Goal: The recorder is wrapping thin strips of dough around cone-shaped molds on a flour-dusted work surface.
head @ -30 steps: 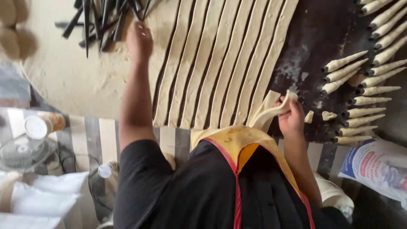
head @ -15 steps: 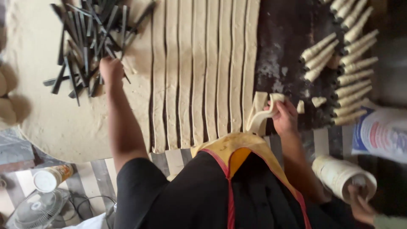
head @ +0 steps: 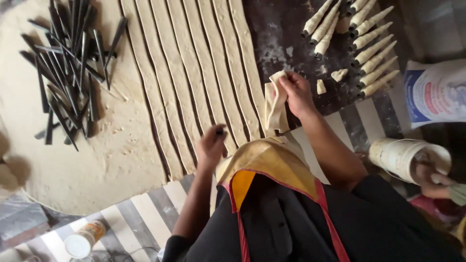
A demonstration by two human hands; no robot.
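From the head camera, your left hand has come back from the black cone moulds, fingers curled around one mould. Your right hand still pinches a dough strip, hanging just left of it, ready for wrapping.

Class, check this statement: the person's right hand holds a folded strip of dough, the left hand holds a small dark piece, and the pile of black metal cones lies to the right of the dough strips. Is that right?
Not quite. The head view shows the pile of black metal cones lying left of the dough strips, not right. The rest stands: the right hand holds a folded strip of dough, and the left hand holds a small dark piece.
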